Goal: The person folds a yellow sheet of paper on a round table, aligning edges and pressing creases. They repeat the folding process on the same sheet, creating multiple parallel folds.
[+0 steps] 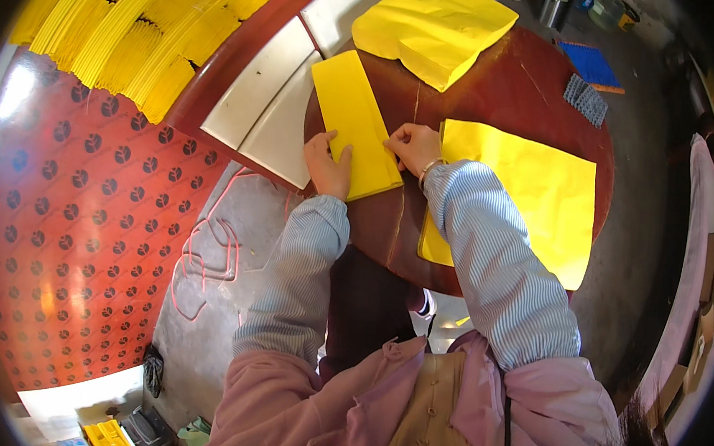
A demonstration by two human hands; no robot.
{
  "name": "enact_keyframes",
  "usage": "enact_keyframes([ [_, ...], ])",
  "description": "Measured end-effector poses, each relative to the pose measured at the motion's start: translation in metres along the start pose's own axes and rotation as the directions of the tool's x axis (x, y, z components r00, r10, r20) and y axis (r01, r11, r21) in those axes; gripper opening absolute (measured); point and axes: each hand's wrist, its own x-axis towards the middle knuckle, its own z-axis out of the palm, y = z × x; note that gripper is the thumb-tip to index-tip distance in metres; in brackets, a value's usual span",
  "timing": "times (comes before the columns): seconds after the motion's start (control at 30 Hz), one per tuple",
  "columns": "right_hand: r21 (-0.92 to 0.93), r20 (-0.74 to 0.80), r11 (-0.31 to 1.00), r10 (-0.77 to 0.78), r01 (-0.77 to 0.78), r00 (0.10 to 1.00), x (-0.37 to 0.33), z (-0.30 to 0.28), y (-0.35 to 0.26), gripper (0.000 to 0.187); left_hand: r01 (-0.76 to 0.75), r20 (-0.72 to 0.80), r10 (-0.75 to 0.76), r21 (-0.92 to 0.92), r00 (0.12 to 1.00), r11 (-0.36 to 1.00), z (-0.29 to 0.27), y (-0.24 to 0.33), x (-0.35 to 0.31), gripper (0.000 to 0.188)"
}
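A folded yellow paper strip (352, 97) lies lengthwise near the left edge of the round red-brown table (514, 93). Across its near left part rests my left hand (329, 167), thumb and fingers apart on the paper. My right hand (416, 149) has its fingers closed in a pinch at the strip's right edge. Under my right forearm spreads a stack of flat yellow sheets (536, 187), partly covered by the sleeve. Another yellow sheet (435, 28), creased and uneven, lies at the table's far side.
Many folded yellow bundles (151, 18) are piled on a red surface at the far left. White panels (258, 89) adjoin the table. A blue pad (592, 65) and a grey textured piece (586, 99) sit at the right. Pink cord (229, 251) trails on the floor.
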Motion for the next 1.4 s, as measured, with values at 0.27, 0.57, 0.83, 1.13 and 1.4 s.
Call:
enact_keyframes([
  [0.27,-0.125,-0.007,0.991,-0.058,0.056,0.998,0.001,0.002,0.0,0.021,-0.094,0.089,0.085,0.113,0.992,0.989,-0.014,0.017,0.001,0.054],
  [0.57,-0.274,0.016,0.74,-0.635,0.614,0.772,0.036,0.005,-0.01,0.03,-0.548,0.485,0.366,0.314,0.795,0.775,-0.026,0.069,-0.04,0.078],
  [0.83,-0.608,0.568,0.455,-0.322,0.65,0.757,0.135,0.047,-0.025,0.067,-0.541,0.516,0.345,0.294,0.784,0.788,-0.028,0.062,-0.053,0.08],
  [1.13,-0.597,0.475,0.522,-0.383,0.609,0.793,0.139,0.034,-0.047,0.063,-0.541,0.515,0.344,0.298,0.785,0.786,-0.029,0.064,-0.054,0.08],
  [1.4,0.118,0.315,0.886,-0.462,0.449,0.829,-0.098,-0.078,-0.049,0.027,-0.432,0.366,0.362,0.127,0.857,0.893,-0.068,0.107,-0.083,0.067],
])
